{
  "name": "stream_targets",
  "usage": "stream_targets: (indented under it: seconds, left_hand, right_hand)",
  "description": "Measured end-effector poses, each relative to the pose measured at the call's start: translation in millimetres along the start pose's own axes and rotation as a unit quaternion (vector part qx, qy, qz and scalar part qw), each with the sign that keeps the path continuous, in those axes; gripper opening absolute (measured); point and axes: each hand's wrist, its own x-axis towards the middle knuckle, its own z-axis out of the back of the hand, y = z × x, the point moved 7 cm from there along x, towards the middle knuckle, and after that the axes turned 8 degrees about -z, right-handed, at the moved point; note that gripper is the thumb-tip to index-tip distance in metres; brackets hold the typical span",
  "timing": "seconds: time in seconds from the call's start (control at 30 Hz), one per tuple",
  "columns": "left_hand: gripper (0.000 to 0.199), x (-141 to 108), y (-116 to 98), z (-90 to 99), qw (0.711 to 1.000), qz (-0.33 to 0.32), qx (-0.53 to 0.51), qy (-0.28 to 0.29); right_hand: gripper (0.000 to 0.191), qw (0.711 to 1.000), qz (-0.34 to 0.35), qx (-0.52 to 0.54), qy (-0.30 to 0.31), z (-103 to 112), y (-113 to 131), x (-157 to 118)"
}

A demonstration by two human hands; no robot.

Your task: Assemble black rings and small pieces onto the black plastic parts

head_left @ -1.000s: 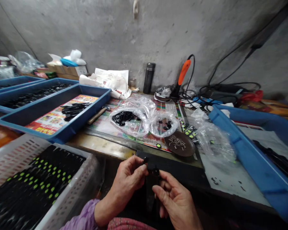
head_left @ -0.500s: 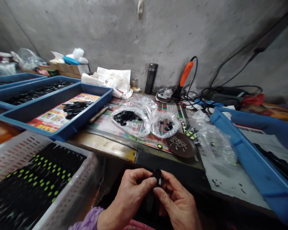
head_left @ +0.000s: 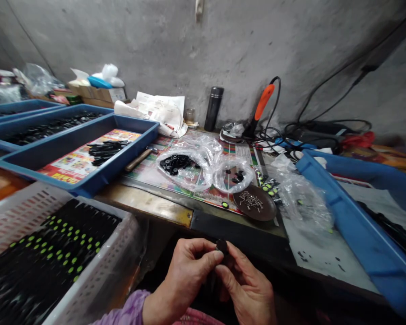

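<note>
Between my two hands, in front of the bench edge, is a small black part with a round end. The thumb and fingers of my left hand pinch it from the left. My right hand grips it from the right, thumb below the round end. The lower portion of the part is hidden by my fingers and the dark background. Beyond my hands, a brown dish of small metal pins and a single black button with a green centre lie on the bench.
Plastic bags of black parts lie mid-bench. At left are a blue tray and a white basket full of black pieces with green dots. Another blue tray stands at right. An orange-handled tool leans near the wall.
My hands have shifted slightly, the right one a little leftward, and the left thumb sits closer to the round end. Both keep hold of the black part.
</note>
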Motion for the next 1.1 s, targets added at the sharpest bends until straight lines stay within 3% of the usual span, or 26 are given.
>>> stream_targets:
  seconds: [0.2,0.5,0.67,0.77,0.9,1.1]
  left_hand:
    - [0.031,1,1,-1.5,1.000,-0.010,-0.013,0.002]
    - [0.026,-4,1,3.3,0.989,-0.077,0.126,0.006]
    - [0.023,-5,1,0.6,0.988,-0.075,0.131,0.028]
    - [0.023,-5,0,-4.6,0.995,-0.059,0.069,0.051]
    - [0.042,-10,13,-22.3,0.984,0.060,-0.113,0.123]
    - [0.046,-5,15,-15.4,0.988,0.061,-0.131,0.062]
  right_hand:
    - [0.053,0.995,0.015,-0.066,0.075,-1,-8,5]
    - [0.035,0.981,0.034,-0.151,0.120,-7,35,20]
    - [0.035,0.978,0.050,-0.165,0.118,-5,35,20]
    - [0.037,0.985,0.037,-0.124,0.115,-3,30,22]
    - [0.041,0.988,0.020,-0.091,0.123,-5,33,24]
    - [0.041,0.987,0.016,-0.111,0.113,-9,39,27]
